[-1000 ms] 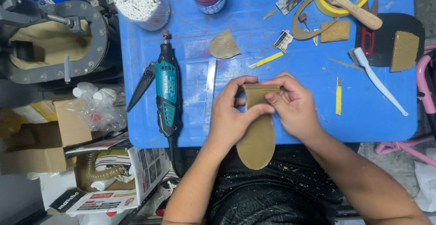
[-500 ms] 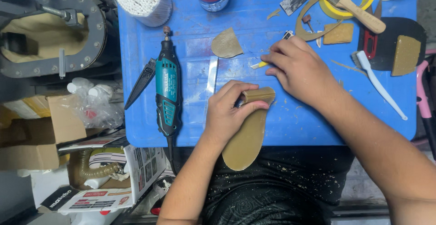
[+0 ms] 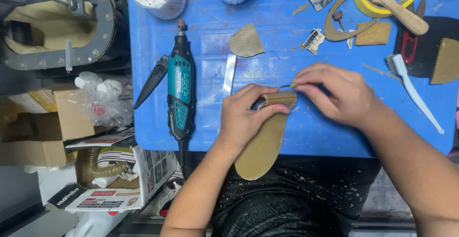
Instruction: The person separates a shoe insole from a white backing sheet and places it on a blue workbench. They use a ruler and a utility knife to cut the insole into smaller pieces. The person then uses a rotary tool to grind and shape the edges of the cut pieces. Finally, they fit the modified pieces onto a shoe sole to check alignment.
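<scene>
My left hand (image 3: 248,115) pins the sole (image 3: 265,141) at the table (image 3: 306,136) front edge. Right hand (image 3: 334,93) pinches a knife (image 3: 289,86) at its tip. Best cut shallow, away from my fingers.

The work surface is a blue plastic table (image 3: 158,127), scuffed and dusted with pale shavings, filling the upper centre of the view. At 9 o'clock of the table stand open cardboard boxes (image 3: 62,122) with clear plastic bags (image 3: 103,100) above them. At 10 o'clock sits a grey metal flanged frame (image 3: 103,31) with bolts around its rim. At 7 o'clock, printed cartons (image 3: 95,196) and a ribbed hose (image 3: 103,170) lie low beside the table. Lighting is even and diffuse, with soft shadows.
</scene>
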